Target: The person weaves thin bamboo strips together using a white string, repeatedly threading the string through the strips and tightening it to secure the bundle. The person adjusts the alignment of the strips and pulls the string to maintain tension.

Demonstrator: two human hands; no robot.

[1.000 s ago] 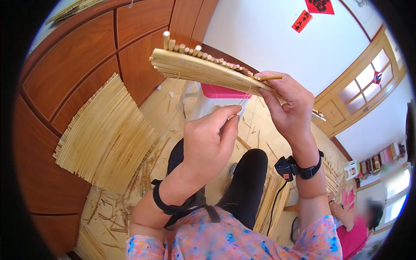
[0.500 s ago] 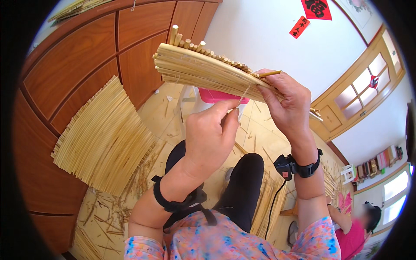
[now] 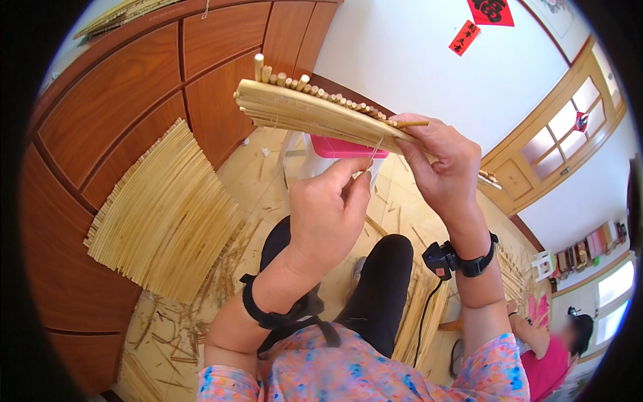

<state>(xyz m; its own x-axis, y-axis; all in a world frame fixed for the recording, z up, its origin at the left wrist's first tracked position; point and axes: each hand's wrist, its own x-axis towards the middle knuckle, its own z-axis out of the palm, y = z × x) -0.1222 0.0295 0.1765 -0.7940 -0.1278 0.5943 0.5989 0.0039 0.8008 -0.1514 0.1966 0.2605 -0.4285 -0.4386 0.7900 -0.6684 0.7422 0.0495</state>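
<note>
A mat of pale stalks (image 3: 308, 110), bound side by side, is held up before me with its cut ends facing away. My right hand (image 3: 439, 151) grips its right end, thumb on the near side and fingers behind. Just below the mat, my left hand (image 3: 331, 201) pinches a thin pale thread (image 3: 377, 149) between thumb and forefinger. From the pinch the thread runs up to the mat's lower edge near my right thumb. One darker stalk (image 3: 415, 123) pokes out by my right fingers.
A finished-looking stalk mat (image 3: 167, 214) leans against wooden cabinets (image 3: 107, 100) on the left. Stalk scraps (image 3: 167, 335) litter the tiled floor. Behind the held mat stands a white stool with a pink top (image 3: 335, 147). Another person in pink (image 3: 546, 368) sits at lower right.
The held mat has dipped slightly at its left end. My left hand keeps its pinch on the thread and has barely moved. My right hand still grips the mat.
</note>
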